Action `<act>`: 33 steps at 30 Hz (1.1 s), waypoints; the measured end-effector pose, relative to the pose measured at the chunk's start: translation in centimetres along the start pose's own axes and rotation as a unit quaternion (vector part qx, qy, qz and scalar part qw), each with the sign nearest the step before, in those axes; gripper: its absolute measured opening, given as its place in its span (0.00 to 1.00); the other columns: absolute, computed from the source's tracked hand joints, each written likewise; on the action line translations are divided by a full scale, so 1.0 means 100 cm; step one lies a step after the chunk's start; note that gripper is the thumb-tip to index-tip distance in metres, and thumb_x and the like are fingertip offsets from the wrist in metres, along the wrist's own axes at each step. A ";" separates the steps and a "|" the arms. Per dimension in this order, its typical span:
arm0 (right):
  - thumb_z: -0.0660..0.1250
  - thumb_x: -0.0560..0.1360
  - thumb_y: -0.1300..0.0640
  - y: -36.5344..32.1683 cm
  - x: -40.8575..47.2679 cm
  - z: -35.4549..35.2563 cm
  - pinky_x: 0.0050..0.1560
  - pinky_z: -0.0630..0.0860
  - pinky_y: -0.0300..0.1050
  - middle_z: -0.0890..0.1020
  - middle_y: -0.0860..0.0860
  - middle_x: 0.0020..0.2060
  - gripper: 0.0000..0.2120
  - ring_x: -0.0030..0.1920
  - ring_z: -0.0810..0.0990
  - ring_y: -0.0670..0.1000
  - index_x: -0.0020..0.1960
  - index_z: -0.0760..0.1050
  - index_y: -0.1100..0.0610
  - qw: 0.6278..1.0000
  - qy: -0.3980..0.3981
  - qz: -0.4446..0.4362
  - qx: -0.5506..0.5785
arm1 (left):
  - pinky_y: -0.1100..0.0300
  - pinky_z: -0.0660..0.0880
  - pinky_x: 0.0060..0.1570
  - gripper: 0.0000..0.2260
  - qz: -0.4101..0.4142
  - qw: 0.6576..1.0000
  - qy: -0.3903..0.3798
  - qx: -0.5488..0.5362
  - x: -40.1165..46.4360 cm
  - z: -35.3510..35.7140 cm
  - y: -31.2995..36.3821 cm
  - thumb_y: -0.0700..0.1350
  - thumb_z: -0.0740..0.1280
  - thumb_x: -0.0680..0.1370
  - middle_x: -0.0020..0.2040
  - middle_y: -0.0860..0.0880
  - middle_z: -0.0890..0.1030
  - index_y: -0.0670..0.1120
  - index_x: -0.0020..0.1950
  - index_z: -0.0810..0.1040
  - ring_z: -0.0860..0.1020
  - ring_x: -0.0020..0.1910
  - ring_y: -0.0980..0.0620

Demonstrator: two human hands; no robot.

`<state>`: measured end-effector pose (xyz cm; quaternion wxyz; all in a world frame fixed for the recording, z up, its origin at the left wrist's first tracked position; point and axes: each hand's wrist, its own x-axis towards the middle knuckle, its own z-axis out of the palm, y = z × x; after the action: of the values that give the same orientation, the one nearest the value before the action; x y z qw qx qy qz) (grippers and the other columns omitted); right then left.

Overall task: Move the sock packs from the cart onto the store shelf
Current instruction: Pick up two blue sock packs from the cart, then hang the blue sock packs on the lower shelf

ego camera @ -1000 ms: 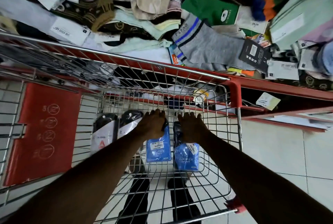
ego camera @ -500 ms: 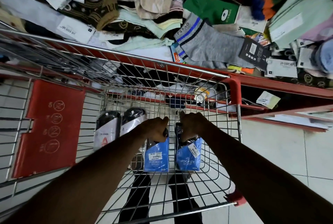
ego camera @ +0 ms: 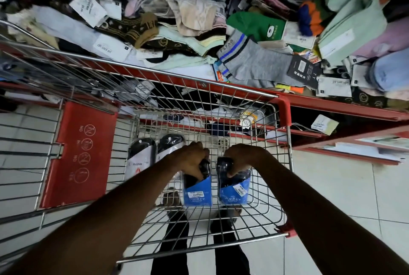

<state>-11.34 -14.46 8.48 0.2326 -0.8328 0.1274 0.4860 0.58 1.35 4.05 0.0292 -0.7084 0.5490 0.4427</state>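
Observation:
Inside the wire cart my left hand grips the top of a blue-banded sock pack. My right hand grips a second blue-banded sock pack beside it. Both packs hang upright just above the cart floor. Two white-banded dark sock packs lie in the cart to the left of my left hand. Beyond the cart's far rim, the red store shelf is heaped with loose socks.
The cart's red flap with "NO" symbols stands at the left. A grey striped sock lies near the shelf's front edge. A lower red shelf juts out at right over the white tiled floor. My legs show below the cart.
Both hands have lifted the two blue packs a little off the cart floor, and the packs now hang upright. The view has shifted slightly.

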 end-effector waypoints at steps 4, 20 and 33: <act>0.79 0.68 0.48 -0.007 -0.005 0.008 0.59 0.75 0.49 0.80 0.56 0.60 0.31 0.61 0.77 0.57 0.65 0.73 0.57 1.000 0.023 -0.009 -0.009 | 0.53 0.76 0.45 0.32 -0.001 0.998 -0.041 -0.049 -0.014 0.001 0.008 0.49 0.77 0.68 0.55 0.43 0.76 0.43 0.65 0.63 0.76 0.51 0.46; 0.71 0.69 0.46 -0.038 -0.117 -0.029 0.50 0.79 0.46 0.85 0.50 0.52 0.19 0.52 0.84 0.54 0.58 0.77 0.51 0.912 0.405 -0.038 -0.054 | 0.59 0.79 0.46 0.28 -0.027 0.978 0.208 -0.007 -0.146 -0.088 0.063 0.51 0.75 0.67 0.53 0.51 0.81 0.51 0.65 0.71 0.79 0.49 0.51; 0.75 0.62 0.43 -0.084 -0.317 -0.181 0.43 0.77 0.47 0.85 0.53 0.46 0.24 0.47 0.83 0.57 0.55 0.78 0.51 0.834 0.545 -0.040 -0.075 | 0.53 0.80 0.43 0.29 -0.029 0.932 0.343 0.112 -0.289 -0.287 0.153 0.51 0.78 0.66 0.53 0.50 0.79 0.49 0.63 0.73 0.79 0.47 0.49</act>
<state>-9.79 -16.92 45.81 0.0812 -0.9820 0.1632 -0.0486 5.24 1.87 47.34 -0.0691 -0.8250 0.5504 0.1076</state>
